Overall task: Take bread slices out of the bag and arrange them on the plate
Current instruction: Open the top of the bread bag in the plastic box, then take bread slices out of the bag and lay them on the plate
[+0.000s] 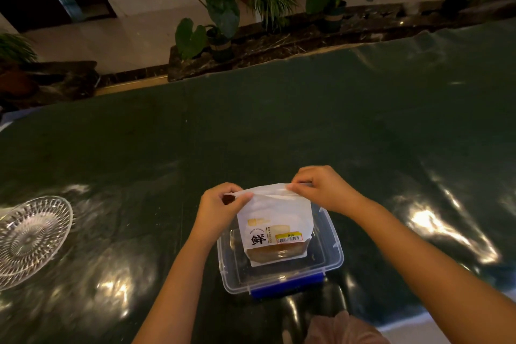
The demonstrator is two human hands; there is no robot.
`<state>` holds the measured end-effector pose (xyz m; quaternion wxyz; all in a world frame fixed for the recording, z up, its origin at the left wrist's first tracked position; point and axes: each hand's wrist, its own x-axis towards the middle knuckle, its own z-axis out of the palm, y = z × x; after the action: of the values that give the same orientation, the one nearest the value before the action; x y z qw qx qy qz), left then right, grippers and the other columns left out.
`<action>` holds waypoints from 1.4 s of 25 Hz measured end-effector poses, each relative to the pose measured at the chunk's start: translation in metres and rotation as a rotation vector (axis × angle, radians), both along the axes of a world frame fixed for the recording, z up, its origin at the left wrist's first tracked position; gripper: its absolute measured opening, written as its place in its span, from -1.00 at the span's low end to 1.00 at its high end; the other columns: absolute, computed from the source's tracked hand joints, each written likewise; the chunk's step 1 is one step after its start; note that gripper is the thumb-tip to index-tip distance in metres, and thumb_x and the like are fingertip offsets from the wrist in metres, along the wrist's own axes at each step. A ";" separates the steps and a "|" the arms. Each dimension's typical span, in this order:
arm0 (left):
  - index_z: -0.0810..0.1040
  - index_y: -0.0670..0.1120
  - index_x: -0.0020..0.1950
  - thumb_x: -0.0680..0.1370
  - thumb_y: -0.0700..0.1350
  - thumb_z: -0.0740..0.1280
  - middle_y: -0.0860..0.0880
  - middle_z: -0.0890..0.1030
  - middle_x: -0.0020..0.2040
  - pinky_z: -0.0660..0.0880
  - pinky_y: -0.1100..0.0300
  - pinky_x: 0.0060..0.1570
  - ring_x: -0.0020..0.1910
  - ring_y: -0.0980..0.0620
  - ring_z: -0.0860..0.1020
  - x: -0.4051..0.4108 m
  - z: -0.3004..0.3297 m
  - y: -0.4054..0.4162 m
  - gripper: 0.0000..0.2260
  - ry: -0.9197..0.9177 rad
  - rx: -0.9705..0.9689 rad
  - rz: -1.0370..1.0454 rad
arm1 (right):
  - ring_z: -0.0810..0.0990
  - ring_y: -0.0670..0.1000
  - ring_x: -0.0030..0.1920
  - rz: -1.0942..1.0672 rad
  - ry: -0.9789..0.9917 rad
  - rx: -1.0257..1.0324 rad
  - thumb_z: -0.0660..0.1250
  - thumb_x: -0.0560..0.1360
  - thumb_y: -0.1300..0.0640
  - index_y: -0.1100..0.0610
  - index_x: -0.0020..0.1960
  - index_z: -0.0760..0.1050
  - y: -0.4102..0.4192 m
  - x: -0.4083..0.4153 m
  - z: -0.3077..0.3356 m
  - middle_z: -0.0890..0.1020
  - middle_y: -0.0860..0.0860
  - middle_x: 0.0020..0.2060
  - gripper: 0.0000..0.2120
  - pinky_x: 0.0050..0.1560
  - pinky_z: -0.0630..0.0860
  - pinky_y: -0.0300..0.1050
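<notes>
A white bread bag [275,220] with a printed label and a yellow barcode sticker stands upright in a clear plastic box [329,257]. Brown bread [272,254] shows through the bag's clear lower part. My left hand [220,207] pinches the bag's top left corner. At the top right corner, my right hand [321,187] pinches the same sealed edge. The patterned glass plate [30,234] lies on the dark table at the far left, with nothing on it.
The clear box has a blue latch [287,288] on its near side. The dark glossy table [251,134] stretches wide around it. Potted plants [220,14] stand on the floor beyond the table's far edge.
</notes>
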<state>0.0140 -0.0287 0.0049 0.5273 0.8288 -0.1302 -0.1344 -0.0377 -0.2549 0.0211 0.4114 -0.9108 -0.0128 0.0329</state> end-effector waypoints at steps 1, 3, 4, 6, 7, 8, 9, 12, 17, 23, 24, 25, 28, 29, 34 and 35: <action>0.57 0.04 -0.10 0.43 -0.13 0.42 0.05 0.61 -0.12 0.50 0.35 -0.26 -0.09 0.04 0.60 -0.001 0.001 -0.001 -0.89 -0.008 0.019 0.013 | 0.57 -0.10 -0.20 0.003 0.043 0.018 0.29 0.46 0.05 0.09 -0.15 0.63 0.001 0.002 0.002 0.56 -0.13 -0.29 -0.83 -0.11 0.54 -0.15; 0.43 0.10 0.20 0.36 -0.11 0.48 0.04 0.48 0.14 0.44 0.33 -0.02 0.12 0.11 0.46 -0.006 0.003 -0.002 -0.54 -0.225 0.188 0.097 | 0.58 -0.09 -0.20 0.021 0.100 0.024 0.29 0.46 0.06 0.10 -0.17 0.63 0.002 0.005 0.006 0.60 -0.08 -0.28 -0.83 -0.11 0.55 -0.16; 0.33 0.10 0.31 0.34 -0.10 0.50 0.00 0.37 0.26 0.38 0.24 0.13 0.22 0.10 0.35 -0.010 0.002 -0.002 -0.39 -0.422 0.302 0.106 | 0.59 -0.06 -0.19 0.024 0.121 0.025 0.29 0.46 0.06 0.12 -0.17 0.63 0.003 0.006 0.007 0.63 -0.01 -0.26 -0.82 -0.10 0.56 -0.12; 0.37 0.04 0.31 0.33 -0.09 0.48 -0.07 0.30 0.33 0.28 0.00 0.24 0.32 -0.05 0.25 -0.023 -0.007 -0.005 -0.42 -0.824 0.459 0.001 | 0.60 -0.01 -0.18 0.026 0.142 0.016 0.29 0.47 0.06 0.13 -0.17 0.63 0.003 0.009 0.009 0.64 0.07 -0.23 -0.81 -0.09 0.57 -0.07; 0.48 0.01 0.21 0.34 -0.10 0.48 -0.09 0.34 0.30 0.29 -0.07 0.22 0.31 -0.10 0.26 -0.029 -0.009 -0.008 -0.54 -0.928 0.483 -0.054 | 0.60 0.02 -0.18 0.037 0.153 0.016 0.28 0.47 0.07 0.14 -0.18 0.63 0.003 0.010 0.010 0.64 0.09 -0.23 -0.80 -0.10 0.57 -0.06; 0.57 -0.02 0.06 0.33 -0.12 0.49 -0.10 0.42 0.26 0.32 -0.09 0.17 0.27 -0.11 0.29 -0.034 -0.011 -0.009 -0.68 -0.975 0.490 -0.075 | 0.61 0.05 -0.17 0.053 0.168 0.024 0.28 0.47 0.07 0.15 -0.18 0.63 0.003 0.011 0.011 0.64 0.11 -0.23 -0.79 -0.10 0.57 -0.06; 0.61 -0.03 -0.07 0.32 -0.14 0.51 -0.10 0.51 0.18 0.36 -0.09 0.12 0.22 -0.11 0.32 -0.037 -0.011 -0.009 -0.78 -0.983 0.487 -0.076 | 0.61 0.07 -0.17 0.068 0.183 0.028 0.28 0.48 0.08 0.17 -0.18 0.63 0.003 0.011 0.011 0.64 0.13 -0.22 -0.78 -0.11 0.58 -0.06; 0.64 -0.06 -0.16 0.26 -0.18 0.55 -0.03 0.67 -0.05 0.38 0.01 0.07 0.10 -0.01 0.41 -0.039 -0.001 -0.007 -0.79 -0.961 0.464 -0.142 | 0.62 0.03 -0.17 0.078 0.176 0.012 0.29 0.47 0.09 0.16 -0.15 0.63 0.004 0.009 0.015 0.66 0.11 -0.20 -0.81 -0.11 0.58 -0.11; 0.65 -0.04 -0.17 0.21 -0.20 0.59 0.03 0.71 -0.22 0.43 0.04 0.15 -0.15 0.08 0.65 -0.055 0.025 -0.003 -0.75 -0.941 0.479 -0.357 | 0.61 -0.07 -0.17 0.132 0.019 -0.153 0.28 0.47 0.11 0.07 -0.07 0.63 0.007 0.015 0.027 0.69 -0.01 -0.15 -0.85 -0.12 0.58 -0.15; 0.58 0.09 -0.05 0.35 -0.01 0.42 0.14 0.70 -0.24 0.31 0.23 0.23 -0.19 0.29 0.61 -0.097 0.031 0.021 -0.81 -0.810 0.546 -0.666 | 0.59 -0.03 -0.19 0.048 -0.079 -0.309 0.25 0.49 0.04 0.04 -0.05 0.60 -0.004 0.033 0.028 0.68 0.02 -0.14 -0.83 -0.19 0.50 -0.18; 0.58 0.10 -0.03 0.35 0.02 0.44 0.14 0.70 -0.20 0.31 0.25 0.21 -0.16 0.29 0.61 -0.102 0.031 0.022 -0.79 -0.790 0.582 -0.695 | 0.58 -0.03 -0.18 0.026 -0.080 -0.339 0.25 0.49 0.04 0.05 -0.03 0.60 -0.004 0.036 0.027 0.67 0.03 -0.12 -0.82 -0.17 0.50 -0.17; 0.58 0.10 -0.03 0.33 0.03 0.46 0.14 0.70 -0.19 0.32 0.26 0.20 -0.15 0.28 0.62 -0.104 0.031 0.021 -0.77 -0.772 0.607 -0.705 | 0.58 -0.02 -0.15 0.003 -0.067 -0.356 0.25 0.49 0.04 0.05 0.00 0.59 -0.002 0.039 0.026 0.67 0.05 -0.09 -0.82 -0.14 0.49 -0.16; 0.61 0.07 -0.10 0.29 -0.02 0.52 0.11 0.70 -0.27 0.48 0.22 0.10 -0.24 0.23 0.63 -0.100 0.039 0.018 -0.77 -0.733 0.616 -0.668 | 0.56 0.05 0.07 0.036 -0.183 -0.389 0.30 0.46 0.09 0.04 0.11 0.50 0.011 0.030 0.032 0.61 0.05 0.07 -0.77 0.01 0.49 -0.11; 0.61 0.06 -0.13 0.28 -0.05 0.53 0.10 0.69 -0.30 0.54 0.20 0.06 -0.28 0.21 0.63 -0.097 0.042 0.017 -0.79 -0.725 0.619 -0.659 | 0.55 0.04 0.07 0.108 -0.308 -0.407 0.32 0.43 0.10 0.02 0.09 0.47 0.016 0.023 0.037 0.60 0.04 0.05 -0.77 -0.01 0.50 -0.12; 0.58 0.02 -0.06 0.32 -0.12 0.51 0.04 0.69 -0.25 0.59 0.10 -0.02 -0.20 0.08 0.63 -0.092 0.046 0.013 -0.76 -0.677 0.685 -0.652 | 0.58 0.03 -0.10 0.532 -0.261 -0.693 0.26 0.46 0.10 0.10 -0.03 0.47 0.027 -0.013 0.052 0.62 0.05 -0.07 -0.88 -0.16 0.60 -0.09; 0.57 0.02 -0.02 0.37 -0.12 0.47 0.02 0.69 -0.19 0.56 0.08 0.04 -0.13 0.06 0.62 -0.090 0.047 0.011 -0.78 -0.677 0.690 -0.651 | 0.57 0.04 -0.06 0.549 -0.185 -0.780 0.27 0.46 0.09 0.12 0.00 0.49 0.024 -0.012 0.054 0.61 0.05 -0.04 -0.84 -0.10 0.58 -0.07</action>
<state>-0.0758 -0.0172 0.0517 0.0872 0.8669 -0.4880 -0.0518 -0.0496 -0.2314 0.0747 0.0124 -0.9591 -0.2760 0.0615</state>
